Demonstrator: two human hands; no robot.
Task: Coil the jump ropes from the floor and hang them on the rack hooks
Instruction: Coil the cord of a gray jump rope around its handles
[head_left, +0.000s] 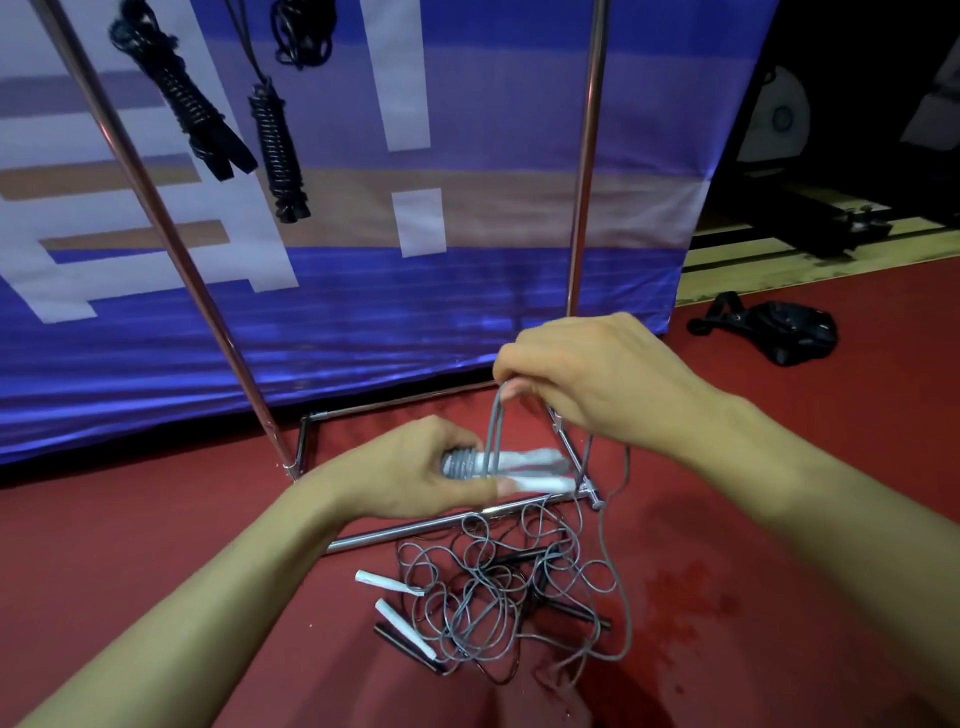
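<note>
My left hand (415, 470) grips a pair of white jump-rope handles (524, 467) held sideways, with several turns of grey cord wound round their left end. My right hand (587, 379) pinches a loop of that grey cord (493, 426) just above the handles; the cord trails down to the right to the floor. On the red floor below lies a tangled pile of grey and black ropes (498, 597) with white handles (387, 581) and black handles (410, 649). Three coiled black ropes (275, 150) hang from the rack at the upper left.
The chrome rack's poles (171, 228) and base bars (431, 527) stand right behind the pile. A blue and white banner (467, 291) hangs behind the rack. A black bag (779, 332) lies on the floor at the right, by a wooden floor strip.
</note>
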